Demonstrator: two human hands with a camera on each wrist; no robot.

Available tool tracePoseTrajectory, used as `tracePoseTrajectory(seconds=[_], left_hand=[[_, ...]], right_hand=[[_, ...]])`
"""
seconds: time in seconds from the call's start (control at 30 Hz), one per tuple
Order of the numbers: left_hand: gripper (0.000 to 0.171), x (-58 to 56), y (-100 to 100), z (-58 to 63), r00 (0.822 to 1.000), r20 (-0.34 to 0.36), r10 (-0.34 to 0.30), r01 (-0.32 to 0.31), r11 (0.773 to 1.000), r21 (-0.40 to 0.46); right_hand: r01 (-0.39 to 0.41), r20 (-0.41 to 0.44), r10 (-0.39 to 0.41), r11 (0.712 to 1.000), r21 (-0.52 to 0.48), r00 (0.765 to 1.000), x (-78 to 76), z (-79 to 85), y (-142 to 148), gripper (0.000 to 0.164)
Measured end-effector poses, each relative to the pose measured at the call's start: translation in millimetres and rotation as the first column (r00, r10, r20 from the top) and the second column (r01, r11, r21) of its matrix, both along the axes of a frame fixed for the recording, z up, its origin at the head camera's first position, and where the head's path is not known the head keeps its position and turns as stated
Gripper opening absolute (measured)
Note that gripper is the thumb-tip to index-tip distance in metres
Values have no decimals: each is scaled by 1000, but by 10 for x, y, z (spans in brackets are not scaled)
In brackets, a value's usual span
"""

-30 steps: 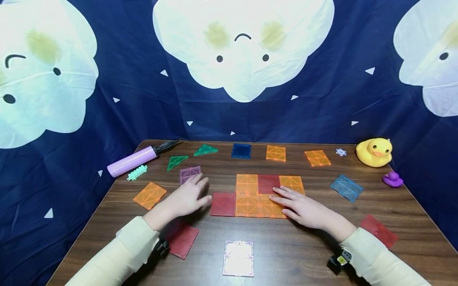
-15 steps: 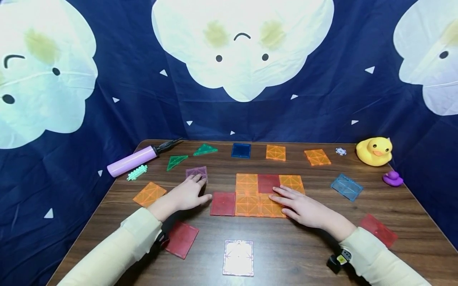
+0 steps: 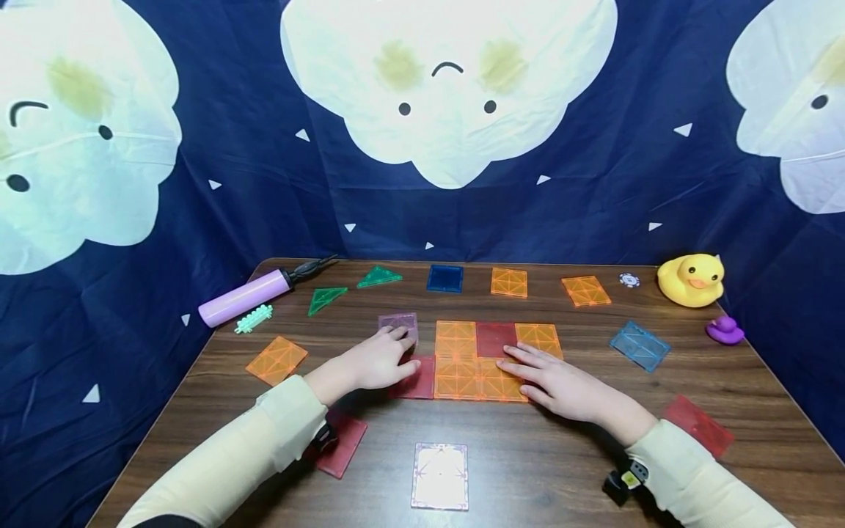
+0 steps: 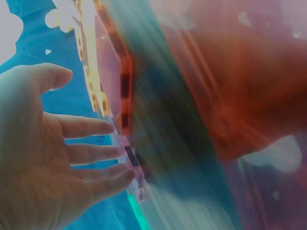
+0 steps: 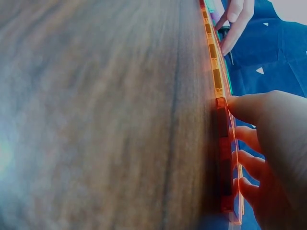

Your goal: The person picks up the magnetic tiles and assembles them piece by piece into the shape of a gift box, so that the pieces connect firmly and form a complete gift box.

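Observation:
My left hand (image 3: 376,363) touches a purple square magnetic tile (image 3: 397,320) with its fingertips; the left wrist view shows the fingers extended at the purple tile's edge (image 4: 135,165). Its thumb overlaps a red tile (image 3: 421,383) at the left end of a flat block of orange tiles (image 3: 455,378). Another red tile (image 3: 495,339) sits in the block's back row. A narrow gap separates the purple tile from this row. My right hand (image 3: 561,385) rests on the block's right side, fingers spread; beneath it a red tile (image 5: 224,158) is mostly hidden in the head view.
Loose red tiles (image 3: 343,444) lie near both forearms, and a pale glaring tile (image 3: 440,477) lies in front. Along the back are green triangles (image 3: 379,276), a dark blue tile (image 3: 445,279) and orange tiles. A lilac pump (image 3: 244,297) and yellow duck (image 3: 691,281) flank them.
The purple tile has slid right across the table under my left fingertips, toward the orange block. My left hand and forearm moved right with it. My right hand stays in place.

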State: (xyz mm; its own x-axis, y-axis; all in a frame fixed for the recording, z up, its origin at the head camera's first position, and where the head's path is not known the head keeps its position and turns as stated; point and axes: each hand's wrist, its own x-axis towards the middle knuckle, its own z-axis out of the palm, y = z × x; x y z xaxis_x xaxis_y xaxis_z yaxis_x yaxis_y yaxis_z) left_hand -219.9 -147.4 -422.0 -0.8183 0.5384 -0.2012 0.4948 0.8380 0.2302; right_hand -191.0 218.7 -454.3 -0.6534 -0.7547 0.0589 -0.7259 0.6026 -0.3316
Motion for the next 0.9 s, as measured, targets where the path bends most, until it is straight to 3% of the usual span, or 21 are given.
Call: tracePoseTrajectory(seconds=[0.4,0.7,0.9], left_hand=[[64,91,251,30,998,-15,-57,57,998,-2],[67,179,285,-12,996,-26,-91,91,996,9],[66,271,310,-11,992,6,-126,126,992,20]], right_hand=[[-4,-5,4,1000,-4,1000,-14,10,8,51],[4,17,-4,1000,6,1000,3,14,8,50],[0,-4,0,1000,8,1000,-6,-11,-38,51]])
